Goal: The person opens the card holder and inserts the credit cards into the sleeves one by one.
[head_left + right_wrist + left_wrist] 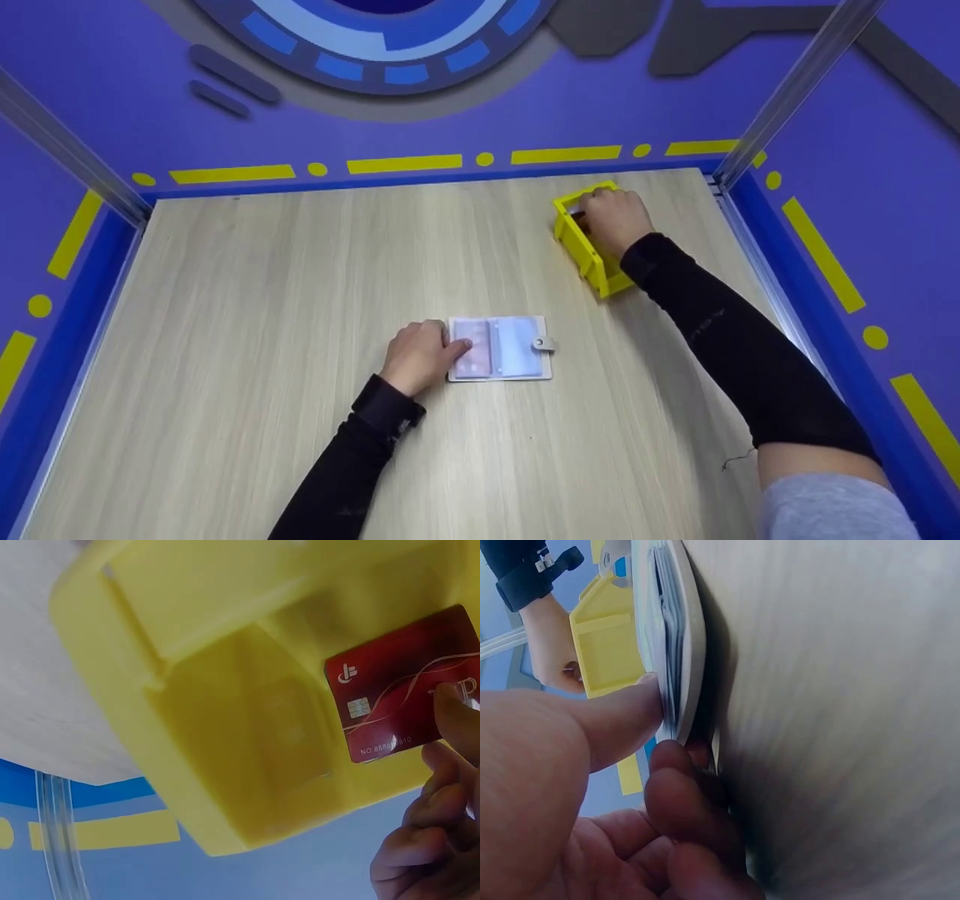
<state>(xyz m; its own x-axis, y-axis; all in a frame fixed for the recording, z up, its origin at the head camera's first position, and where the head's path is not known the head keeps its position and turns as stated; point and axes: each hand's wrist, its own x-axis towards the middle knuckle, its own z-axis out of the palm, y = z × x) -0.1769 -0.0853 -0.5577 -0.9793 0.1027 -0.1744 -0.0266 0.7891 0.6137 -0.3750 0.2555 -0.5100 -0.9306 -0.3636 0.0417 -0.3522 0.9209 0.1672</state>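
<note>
Clearly, a red card (397, 694) is pinched between thumb and fingers of the right hand (619, 217), at the mouth of a yellow bin (577, 246); how far inside it lies cannot be told. A gold chip, pale wavy lines and a printed number are seen on its face, and part of it is covered by the thumb. By the right hand's forearm the bin's near end is partly hidden. Well apart, nearer the person, an opened card holder (517, 349) is gripped at its left edge by the left hand (420, 356), the thumb laid over the clear-sleeved pages and the other fingers curled at the edge. On the side away from that hand, a snap strap (541, 343) is stuck out. Both forearms are covered by black sleeves, and beneath both hands a wood-grained tabletop (300, 300) is spread, bounded beyond them by a purple wall (420, 139).
</note>
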